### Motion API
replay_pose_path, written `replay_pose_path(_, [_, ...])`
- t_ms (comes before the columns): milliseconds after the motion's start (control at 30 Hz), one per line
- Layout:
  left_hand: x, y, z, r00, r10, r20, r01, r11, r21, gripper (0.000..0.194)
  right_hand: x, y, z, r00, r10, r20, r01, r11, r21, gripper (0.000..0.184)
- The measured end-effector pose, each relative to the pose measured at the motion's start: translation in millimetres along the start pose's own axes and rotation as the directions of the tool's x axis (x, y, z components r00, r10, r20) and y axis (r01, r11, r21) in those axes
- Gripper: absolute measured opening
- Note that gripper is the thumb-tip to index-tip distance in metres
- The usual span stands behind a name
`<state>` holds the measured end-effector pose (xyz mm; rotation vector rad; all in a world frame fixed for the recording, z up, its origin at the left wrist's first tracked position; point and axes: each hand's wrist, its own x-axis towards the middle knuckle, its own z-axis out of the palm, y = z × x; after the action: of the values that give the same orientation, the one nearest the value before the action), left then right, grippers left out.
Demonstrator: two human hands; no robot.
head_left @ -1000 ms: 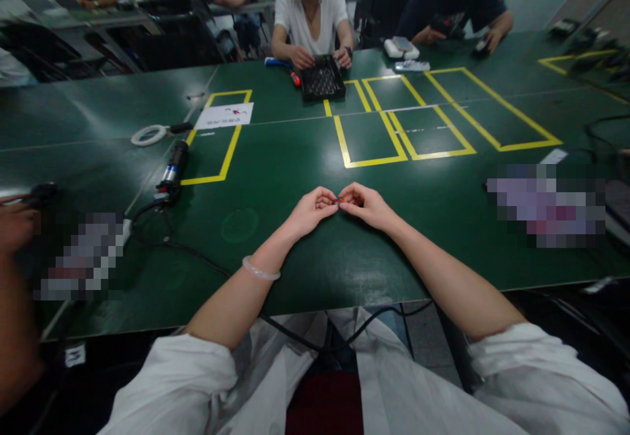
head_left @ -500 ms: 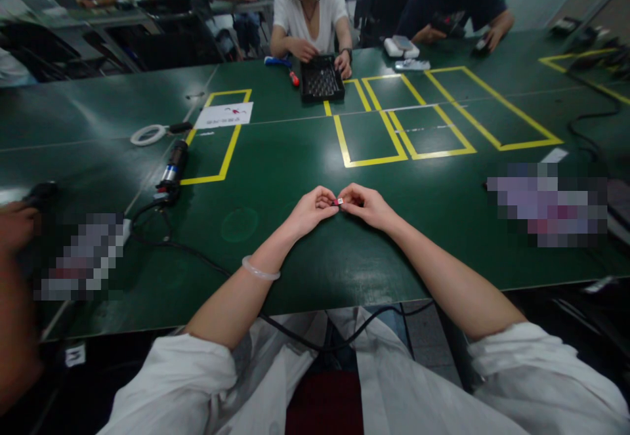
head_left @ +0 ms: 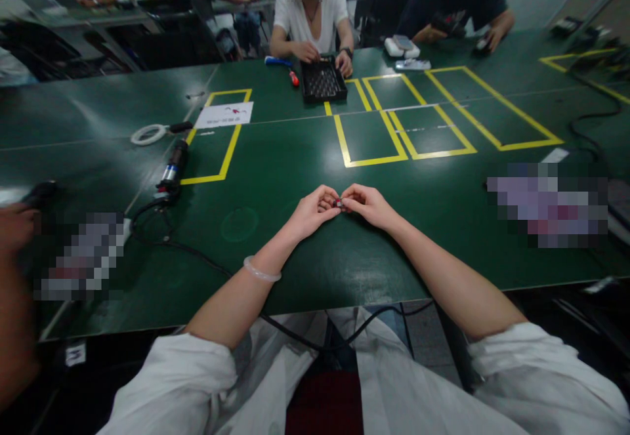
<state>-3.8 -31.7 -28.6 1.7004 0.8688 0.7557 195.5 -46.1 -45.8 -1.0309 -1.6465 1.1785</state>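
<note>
Between my fingertips is a small red, black and white piece (head_left: pixel 339 204), too small to name by kind. My left hand (head_left: pixel 317 210) pinches it from the left, with a pale bracelet on that wrist. From the other side my right hand (head_left: pixel 367 205) closes thumb and forefinger on the same piece. The fingers cover much of it. Both hands are just above the green table (head_left: pixel 305 258), in front of the yellow tape outlines.
To the left lie an electric screwdriver (head_left: pixel 172 166) with a black cord, a white cable coil (head_left: pixel 148 135) and a paper sheet (head_left: pixel 225 114). Across the table, a person handles a black tray (head_left: pixel 322 81) near a red-handled tool (head_left: pixel 294 78). Blurred flat items flank me.
The small piece has turned in my fingertips, showing less of its red and white faces. Across the table, the black tray has shifted slightly.
</note>
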Motion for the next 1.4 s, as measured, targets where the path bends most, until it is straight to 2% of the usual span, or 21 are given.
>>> replay_pose_path(133, [-1, 0, -0.5, 0.999, 0.047, -0.018, -0.045, 0.992, 0.118, 0.022, 0, 0, 1, 1.0, -0.002, 0.003, 0.002, 0.999, 0.034, 0.026])
replay_pose_path(267, [0, -5, -2.4, 0.998, 0.044, -0.035, -0.04, 0.993, 0.115, 0.022, 0, 1, 2, 1.0, -0.025, 0.008, 0.025, 1.0, 0.018, 0.033])
replay_pose_path(533, [1, -9, -3.5, 0.999, 0.032, -0.023, -0.03, 0.993, 0.11, 0.024, -1, -4, 0, 0.998, -0.06, -0.006, 0.058, 0.988, -0.144, 0.022])
replay_pose_path(700, [2, -8, -3.3, 0.999, 0.018, -0.035, -0.015, 0.995, 0.095, 0.023, -1, -5, -1, 0.998, -0.052, -0.033, 0.046, 0.984, -0.172, 0.02])
replay_pose_path(867, [4, -6, -6.9, 0.996, 0.018, -0.084, -0.007, 0.991, 0.131, 0.034, 0, -2, -1, 0.999, -0.037, -0.039, 0.029, 0.983, -0.18, 0.02])
replay_pose_path(967, [4, 2, -18.3, 0.989, 0.039, -0.146, -0.018, 0.989, 0.144, 0.032, 0, -2, -1, 0.999, -0.032, -0.035, 0.026, 0.985, -0.17, 0.02])
replay_pose_path(1033, [1, 8, -34.2, 0.977, 0.06, -0.204, -0.024, 0.984, 0.175, 0.03, 0, -3, -2, 0.999, -0.033, -0.031, 0.027, 0.986, -0.165, 0.02])
replay_pose_path(1100, [-5, 12, -59.3, 0.959, 0.079, -0.272, -0.009, 0.968, 0.251, 0.031, 0, -3, -2, 0.999, -0.032, -0.027, 0.027, 0.986, -0.166, 0.02])
replay_pose_path(1200, [-24, 7, -115.3, 0.917, 0.103, -0.385, 0.09, 0.888, 0.452, 0.035, 0, -3, -1, 0.999, -0.026, -0.024, 0.021, 0.986, -0.166, 0.02])
replay_pose_path(1267, [-40, -1, -162.1, 0.872, 0.109, -0.478, 0.239, 0.758, 0.608, 0.04, -1, -3, -1, 0.999, -0.026, -0.021, 0.022, 0.987, -0.161, 0.02])
replay_pose_path(1333, [-56, -9, -210.7, 0.83, 0.073, -0.552, 0.42, 0.57, 0.706, 0.048, -1, -3, 0, 1.0, -0.027, -0.016, 0.024, 0.988, -0.151, 0.021])
replay_pose_path(1400, [-70, -17, -254.8, 0.783, -0.011, -0.622, 0.583, 0.365, 0.726, 0.056, -1, -3, 0, 1.0, -0.025, -0.013, 0.023, 0.989, -0.144, 0.021])
